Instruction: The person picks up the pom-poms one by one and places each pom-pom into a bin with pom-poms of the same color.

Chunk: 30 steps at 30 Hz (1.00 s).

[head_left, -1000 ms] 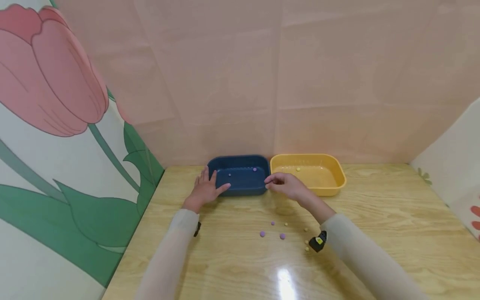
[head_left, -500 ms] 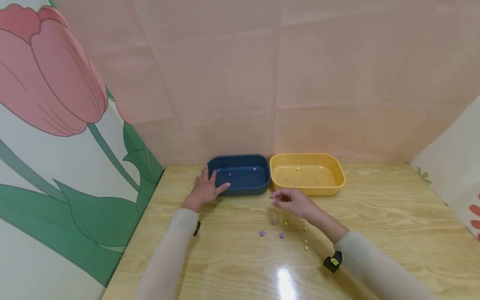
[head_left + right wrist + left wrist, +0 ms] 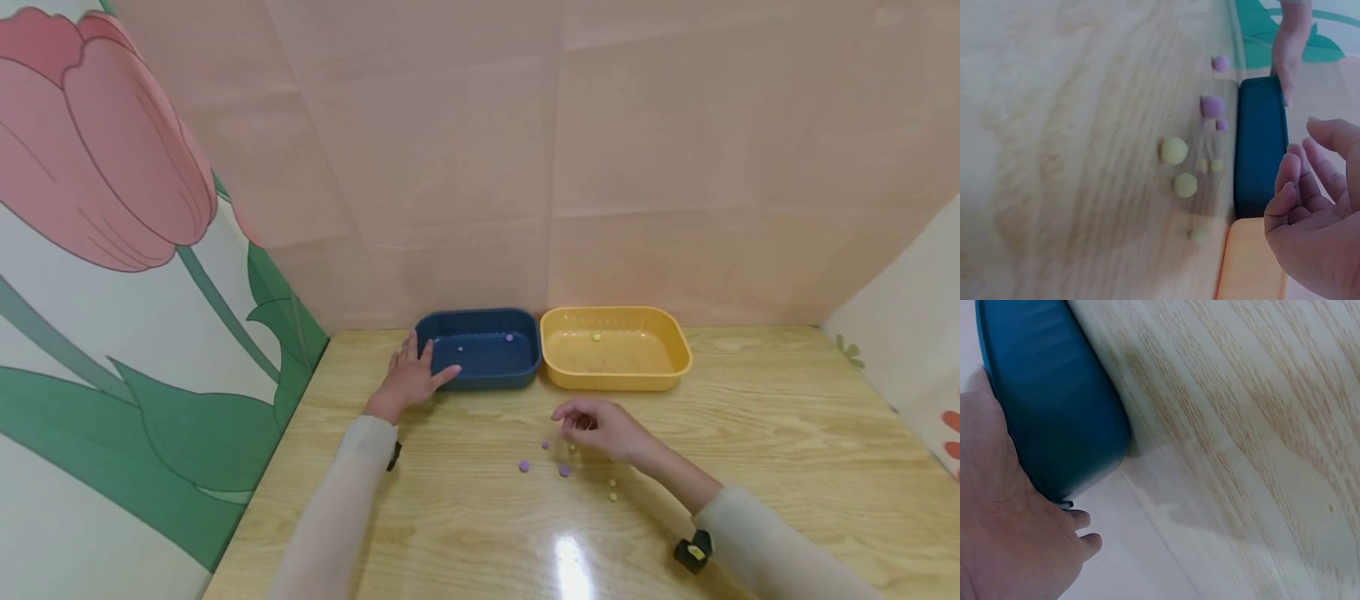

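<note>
My left hand [image 3: 408,383] rests on the left end of a dark blue tray [image 3: 480,384], its fingers spread over the rim. Two small purple balls [image 3: 509,338] lie inside that tray. Over the table, my right hand [image 3: 606,428] hovers with loosely bent fingers. The right wrist view shows its thumb [image 3: 1334,132] apart from the fingers and nothing held. Below and around this hand lie loose purple balls [image 3: 524,467] and several small yellow balls [image 3: 612,497]; the hand partly hides some of them in the head view.
Right beside the blue tray stands a yellow tray [image 3: 615,382] with one yellow ball [image 3: 596,337] in it. Both trays stand at the back of the wooden table [image 3: 450,533], against a pink-covered wall [image 3: 555,167]. A tulip-printed panel [image 3: 135,333] borders the left side.
My right hand has drawn back from the blue tray's right front corner toward the loose balls, moving nearer and rightward, and its fingers have parted. The left hand stays put.
</note>
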Each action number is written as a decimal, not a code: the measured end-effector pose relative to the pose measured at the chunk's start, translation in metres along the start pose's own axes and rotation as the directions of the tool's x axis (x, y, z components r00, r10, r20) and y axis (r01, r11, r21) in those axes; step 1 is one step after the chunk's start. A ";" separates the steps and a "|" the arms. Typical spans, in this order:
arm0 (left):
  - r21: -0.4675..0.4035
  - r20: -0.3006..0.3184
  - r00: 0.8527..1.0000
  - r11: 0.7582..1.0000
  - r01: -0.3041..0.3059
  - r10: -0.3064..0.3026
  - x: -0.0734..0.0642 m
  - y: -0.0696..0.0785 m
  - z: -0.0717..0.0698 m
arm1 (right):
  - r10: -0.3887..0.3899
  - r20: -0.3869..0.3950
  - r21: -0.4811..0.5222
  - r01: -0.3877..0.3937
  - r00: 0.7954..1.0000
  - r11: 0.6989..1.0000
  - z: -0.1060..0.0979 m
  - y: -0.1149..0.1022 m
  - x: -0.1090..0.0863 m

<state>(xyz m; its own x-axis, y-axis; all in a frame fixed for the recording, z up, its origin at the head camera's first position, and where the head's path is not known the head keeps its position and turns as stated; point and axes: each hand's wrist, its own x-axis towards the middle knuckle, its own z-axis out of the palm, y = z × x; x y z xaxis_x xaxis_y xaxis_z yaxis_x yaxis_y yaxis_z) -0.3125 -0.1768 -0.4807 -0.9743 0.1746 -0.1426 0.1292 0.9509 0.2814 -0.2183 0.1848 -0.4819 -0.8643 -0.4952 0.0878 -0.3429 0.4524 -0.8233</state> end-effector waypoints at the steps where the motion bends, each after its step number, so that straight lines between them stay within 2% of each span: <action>1: -0.003 0.001 1.000 1.000 0.001 -0.001 0.000 0.000 0.000 | -0.003 0.004 -0.001 0.003 1.000 1.000 0.000 0.000 -0.002; 15: 0.005 0.009 1.000 1.000 0.004 -0.004 0.000 0.000 -0.001 | -0.062 0.079 -0.032 0.065 0.995 0.997 0.011 0.010 -0.019; 25: 0.004 0.005 1.000 1.000 0.000 0.000 0.001 0.001 -0.001 | 0.001 0.127 -0.050 0.005 0.992 0.999 0.013 0.014 -0.025; 30: 0.006 -0.001 1.000 1.000 -0.001 0.001 0.003 0.000 0.001 | -0.006 0.150 -0.093 0.020 0.989 0.995 0.015 0.015 -0.026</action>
<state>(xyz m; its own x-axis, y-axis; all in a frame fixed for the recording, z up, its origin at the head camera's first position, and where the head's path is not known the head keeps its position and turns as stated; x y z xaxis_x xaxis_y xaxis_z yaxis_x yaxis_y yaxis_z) -0.3148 -0.1764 -0.4822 -0.9744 0.1748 -0.1412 0.1309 0.9524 0.2754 -0.1953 0.1932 -0.5047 -0.7972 -0.6036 0.0073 -0.3927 0.5094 -0.7657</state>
